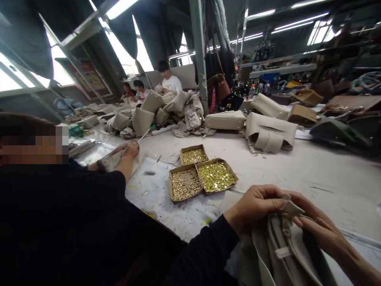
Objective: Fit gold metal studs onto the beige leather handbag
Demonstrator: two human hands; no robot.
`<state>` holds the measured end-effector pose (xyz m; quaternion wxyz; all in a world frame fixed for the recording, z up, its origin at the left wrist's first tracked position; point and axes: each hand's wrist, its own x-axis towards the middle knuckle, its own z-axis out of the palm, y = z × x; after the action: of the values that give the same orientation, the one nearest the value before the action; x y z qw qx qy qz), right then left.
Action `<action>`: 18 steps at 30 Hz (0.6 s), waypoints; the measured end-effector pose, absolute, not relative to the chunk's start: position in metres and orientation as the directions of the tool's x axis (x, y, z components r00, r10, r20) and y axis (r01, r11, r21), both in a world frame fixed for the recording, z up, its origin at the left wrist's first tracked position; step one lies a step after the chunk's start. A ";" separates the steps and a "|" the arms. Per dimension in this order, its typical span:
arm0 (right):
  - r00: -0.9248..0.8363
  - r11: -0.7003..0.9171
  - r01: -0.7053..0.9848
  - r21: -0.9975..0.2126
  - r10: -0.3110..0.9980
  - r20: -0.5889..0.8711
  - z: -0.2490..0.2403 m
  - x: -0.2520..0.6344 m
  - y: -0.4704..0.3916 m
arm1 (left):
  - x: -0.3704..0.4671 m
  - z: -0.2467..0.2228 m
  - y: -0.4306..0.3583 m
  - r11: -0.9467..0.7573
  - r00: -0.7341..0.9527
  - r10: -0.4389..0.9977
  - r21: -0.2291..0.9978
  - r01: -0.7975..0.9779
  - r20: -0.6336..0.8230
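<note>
At a long white worktable in a bag workshop, a person's left hand and right hand close together on a cream handbag held at the table's near edge; the left hand is curled with fingers pinched on a small tab of the bag's material at the top, the right hand is partly closed with fingers bent over the bag's upper rim, touching the same tab; the bag stands open-mouthed below the hands, its straps and a buckle loop showing. Just beyond the hands sit three shallow cardboard trays side by side: the nearest right tray is heaped with bright gold-coloured metal fittings, the left tray holds duller, paler metal pieces, and the smaller back tray holds more gold-coloured pieces; what kind of fittings they are is too small to tell. To the left, a co-worker in a black sleeve presses a hand on another cream piece; three more people sit far down the table behind heaps of cream bag parts; finished cream bags lie across the middle; brown bags rest at right. A red poster hangs by the windows; its writing cannot be read.
</note>
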<state>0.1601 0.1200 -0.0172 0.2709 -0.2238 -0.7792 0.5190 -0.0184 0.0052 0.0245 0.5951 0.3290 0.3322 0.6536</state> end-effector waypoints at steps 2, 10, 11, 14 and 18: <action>-0.795 0.391 0.131 -0.911 0.590 0.139 -0.017 0.163 0.120 | -0.035 0.012 0.012 -0.058 -0.002 0.997 0.710 -0.702 0.080; -0.870 0.370 0.110 -0.923 0.484 0.090 0.006 0.153 0.125 | -0.044 -0.012 0.014 -0.133 -0.078 0.990 0.558 -0.819 0.121; -0.865 0.340 0.068 -0.938 0.488 0.114 0.011 0.146 0.133 | -0.045 -0.010 0.012 -0.135 -0.083 0.989 0.551 -0.823 0.118; -0.768 0.318 0.046 -0.947 0.617 0.170 0.029 0.111 0.156 | -0.047 -0.005 0.007 -0.105 -0.044 0.991 0.546 -0.831 0.125; -0.886 0.677 0.154 -0.720 0.418 0.203 0.042 0.037 0.162 | -0.051 0.004 0.002 -0.060 0.006 0.994 0.577 -0.815 0.111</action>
<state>0.0374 0.1621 0.0418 0.1784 -0.1593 -0.8981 0.3691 -0.0511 0.0017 0.0038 0.6625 0.2531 0.1768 0.6824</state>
